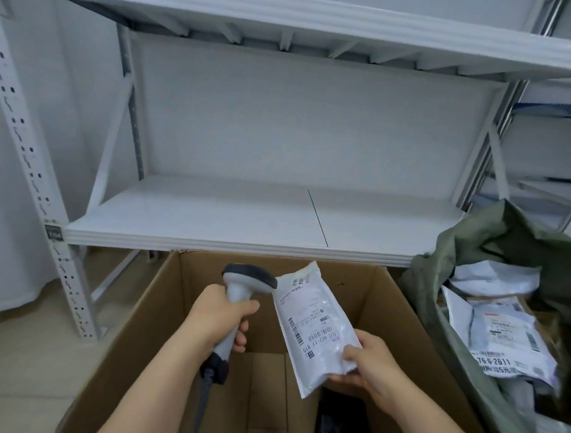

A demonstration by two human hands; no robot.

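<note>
The white parcel (311,323) is in my right hand (374,366), held up over the open cardboard box (401,321). I pinch its lower right corner, thumb on the label face and curled fingers underneath. It stands tilted, with its top leaning left and its printed label and barcodes turned up toward me. My right forearm comes in from the lower right.

My left hand (219,315) is wrapped round the handle of the grey scanner (237,293), fingers closed round the grip and thumb along its side. The scanner's dark head sits just beside the parcel's upper left edge, and its cable drops past my left wrist. A dark packet (339,418) lies on the box floor below my right wrist.

To the right, just beside the box, a green sack (488,240) gapes open with labelled mailers (502,337) piled inside. Beyond the box stands a white metal shelf (211,219).
</note>
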